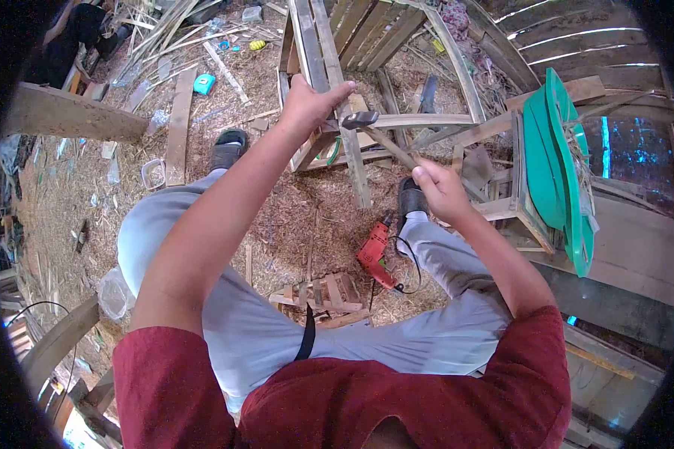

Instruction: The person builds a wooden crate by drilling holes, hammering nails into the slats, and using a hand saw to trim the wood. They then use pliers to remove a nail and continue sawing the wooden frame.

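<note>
Right hand point(443, 188) clamped round hammer point(393, 148), raised by wooden slat point(354, 168); left hand point(311, 105) at slat, fingers hidden, can't tell grip; red drill point(374, 256) on floor point(296, 213)!

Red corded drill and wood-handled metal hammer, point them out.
Red corded drill point(374, 252): head camera view, on its motor housing.
Wood-handled metal hammer point(392, 147): head camera view, on its handle.

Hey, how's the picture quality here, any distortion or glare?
Head view: wide-angle distortion, with black rounded borders; head view: bright light through gaps in the plank wall, whose boards look dim; head view: the claw hammer and red power drill are recognizable, fine detail soft.
</note>
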The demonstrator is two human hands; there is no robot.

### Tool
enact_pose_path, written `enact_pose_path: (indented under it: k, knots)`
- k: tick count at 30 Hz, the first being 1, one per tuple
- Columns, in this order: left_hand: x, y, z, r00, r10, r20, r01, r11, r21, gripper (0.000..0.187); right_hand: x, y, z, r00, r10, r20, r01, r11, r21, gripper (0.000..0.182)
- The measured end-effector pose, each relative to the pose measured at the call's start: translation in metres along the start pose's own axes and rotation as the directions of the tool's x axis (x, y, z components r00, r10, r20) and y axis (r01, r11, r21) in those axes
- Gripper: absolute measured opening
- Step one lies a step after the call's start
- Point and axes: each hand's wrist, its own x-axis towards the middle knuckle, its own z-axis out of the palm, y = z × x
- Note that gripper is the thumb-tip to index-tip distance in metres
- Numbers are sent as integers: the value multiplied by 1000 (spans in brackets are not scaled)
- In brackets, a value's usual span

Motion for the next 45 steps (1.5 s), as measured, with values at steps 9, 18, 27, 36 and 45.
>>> enact_pose_path:
  k: [9,18,27,36,45]
  knots:
    - [-2,3,-1,1000,-19,23,19,999,-28,76,-2,-10,-4,999,30,36,-33,997,63,34]
    - [12,-16,-3,999,36,33,-37,999,30,81,-4,-3,-1,1000,29,1,-29,997,67,34]
    - [3,-4,-3,998,29,56,-27,999,-33,72,-1,4,2,998,53,27,-54,998,33,33]
    - [2,-1,-1,996,68,49,-64,994,-86,62,-10,1,-3,997,-47,59,47,999,-4,30]
    - [0,-3,-1,1000,4,17,-3,998,-57,71,-9,2,3,984,-150,-97,152,988,16,23]
